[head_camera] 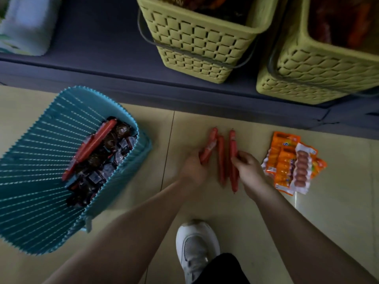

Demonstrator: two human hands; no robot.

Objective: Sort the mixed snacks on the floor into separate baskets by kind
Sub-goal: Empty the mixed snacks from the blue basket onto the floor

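Observation:
Three red sausage sticks lie or are held on the tiled floor in the middle. My left hand (193, 168) grips one red sausage stick (210, 145) by its lower end. My right hand (249, 171) pinches another red sausage stick (233, 158). A third stick (221, 158) lies between them on the floor. To the right lie orange packs of small sausages (291, 162). A teal basket (41, 181) at the left holds dark wrapped snacks and red sausage sticks (92, 144).
Two yellow-green lattice baskets (196, 44) (320, 68) with dark and orange snacks stand on a dark blue ledge (92, 58) at the back. A pale pack (26, 23) sits at the far left of it. My white shoe (196, 247) is below.

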